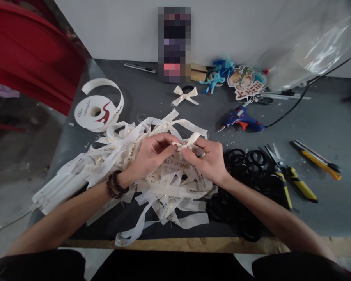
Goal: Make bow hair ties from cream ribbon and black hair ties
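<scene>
Between my two hands is a short white ribbon point(193, 138), bent and pinched at its middle. My left hand point(155, 154) grips its left part between thumb and fingers. From the other side my right hand point(206, 158) pinches the same ribbon, one end sticking up past the fingers. Whether a knot is formed in it cannot be made out. Below both hands spreads a heap of printed white ribbon strips point(169, 191). A finished ribbon bow point(185, 95) on a black band lies farther back.
A ribbon spool point(87, 113) lies at the left, near a white power strip point(61, 183). To the right are black hair ties point(245, 168), yellow-handled scissors point(300, 183), a yellow utility knife point(318, 158) and a blue glue gun point(242, 119) with its cord. Stickers point(244, 82) lie behind.
</scene>
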`<state>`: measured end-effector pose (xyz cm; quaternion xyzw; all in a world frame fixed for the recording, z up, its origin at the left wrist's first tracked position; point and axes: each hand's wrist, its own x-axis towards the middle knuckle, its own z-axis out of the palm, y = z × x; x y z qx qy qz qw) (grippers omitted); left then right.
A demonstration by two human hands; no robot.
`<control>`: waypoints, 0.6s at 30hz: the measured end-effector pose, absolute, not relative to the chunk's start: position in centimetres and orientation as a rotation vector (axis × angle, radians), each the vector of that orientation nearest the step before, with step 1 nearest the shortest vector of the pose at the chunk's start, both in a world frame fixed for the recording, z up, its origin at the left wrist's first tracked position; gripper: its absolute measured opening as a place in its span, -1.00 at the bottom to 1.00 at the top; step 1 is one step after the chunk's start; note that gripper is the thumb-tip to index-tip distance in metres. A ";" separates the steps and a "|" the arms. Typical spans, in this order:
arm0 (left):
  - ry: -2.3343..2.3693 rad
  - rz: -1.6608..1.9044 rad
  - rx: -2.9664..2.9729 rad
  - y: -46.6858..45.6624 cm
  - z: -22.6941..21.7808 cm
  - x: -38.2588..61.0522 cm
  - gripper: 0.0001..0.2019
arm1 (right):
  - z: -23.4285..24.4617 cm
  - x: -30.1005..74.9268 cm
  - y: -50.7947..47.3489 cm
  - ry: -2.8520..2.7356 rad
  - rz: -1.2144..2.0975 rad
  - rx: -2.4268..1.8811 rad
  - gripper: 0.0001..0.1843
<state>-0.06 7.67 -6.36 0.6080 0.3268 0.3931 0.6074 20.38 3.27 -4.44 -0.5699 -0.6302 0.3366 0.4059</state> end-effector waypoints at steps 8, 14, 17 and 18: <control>0.827 1.267 1.920 7.3 -6.3 0.1 -0.85 | -3.6 20.8 3.5 -1.677 0.673 -1.499 -0.75; 0.877 1.203 2.003 7.3 -6.7 0.2 -0.88 | -3.4 20.9 3.6 -1.779 0.667 -1.396 -0.93; 0.861 1.118 1.976 7.3 -6.4 0.3 -0.89 | -3.6 20.9 3.7 -1.797 0.724 -1.349 -0.93; 0.862 1.079 1.972 7.3 -6.3 0.4 -0.89 | -3.6 20.9 3.7 -1.800 0.740 -1.346 -0.93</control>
